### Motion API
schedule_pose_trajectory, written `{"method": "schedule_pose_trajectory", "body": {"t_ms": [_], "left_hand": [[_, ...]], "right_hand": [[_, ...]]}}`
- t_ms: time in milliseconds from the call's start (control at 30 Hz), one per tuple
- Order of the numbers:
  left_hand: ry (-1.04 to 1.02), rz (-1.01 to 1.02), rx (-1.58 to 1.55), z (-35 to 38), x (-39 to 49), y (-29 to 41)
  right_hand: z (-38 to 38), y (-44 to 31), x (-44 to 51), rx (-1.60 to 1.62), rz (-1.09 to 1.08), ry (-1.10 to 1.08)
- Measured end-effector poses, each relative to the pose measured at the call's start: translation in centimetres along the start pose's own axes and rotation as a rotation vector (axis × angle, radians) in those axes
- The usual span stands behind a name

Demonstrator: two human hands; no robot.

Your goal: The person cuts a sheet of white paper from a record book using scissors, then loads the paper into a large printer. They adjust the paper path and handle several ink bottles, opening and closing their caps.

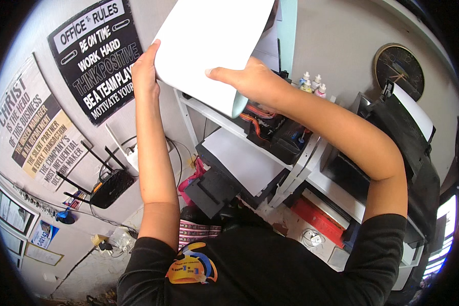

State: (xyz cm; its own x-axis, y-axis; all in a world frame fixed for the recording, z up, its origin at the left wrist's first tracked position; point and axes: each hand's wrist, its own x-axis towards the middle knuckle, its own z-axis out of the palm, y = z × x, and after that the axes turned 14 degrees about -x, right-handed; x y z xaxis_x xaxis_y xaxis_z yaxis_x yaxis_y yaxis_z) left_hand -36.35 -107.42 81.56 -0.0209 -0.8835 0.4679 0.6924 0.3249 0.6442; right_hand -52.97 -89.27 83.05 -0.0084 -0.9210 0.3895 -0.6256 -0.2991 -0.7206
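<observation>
Both hands hold up white paper [210, 49], which runs out of view at the top and curls at its lower right corner. My left hand [146, 70] grips its left edge. My right hand [241, 76] holds the right edge, thumb on the face and the other fingers hidden behind. The number of sheets cannot be told. Behind the right hand stands a printer with orange tubing [257, 116], partly hidden by the paper and forearm. On the shelf below, white paper [243, 158] lies on a dark printer.
Ink bottles [313, 84] stand beyond my right forearm. A black printer [405, 141] with paper in its rear feed is at the right, below a wall clock [399, 72]. A white metal rack [229, 124] crosses the middle. A black router [111, 187] with antennas hangs at the left wall.
</observation>
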Motion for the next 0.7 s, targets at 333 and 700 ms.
{"method": "schedule_pose_trajectory", "body": {"t_ms": [333,700], "left_hand": [[-0.280,-0.141,0.152,-5.6,-2.7,0.0],[-0.217,-0.458,-0.220,-14.8,-8.3,-4.9]], "right_hand": [[2.4,-1.2,-0.6,0.468,0.113,0.177],[3.3,0.9,-0.7,0.696,0.215,0.315]]}}
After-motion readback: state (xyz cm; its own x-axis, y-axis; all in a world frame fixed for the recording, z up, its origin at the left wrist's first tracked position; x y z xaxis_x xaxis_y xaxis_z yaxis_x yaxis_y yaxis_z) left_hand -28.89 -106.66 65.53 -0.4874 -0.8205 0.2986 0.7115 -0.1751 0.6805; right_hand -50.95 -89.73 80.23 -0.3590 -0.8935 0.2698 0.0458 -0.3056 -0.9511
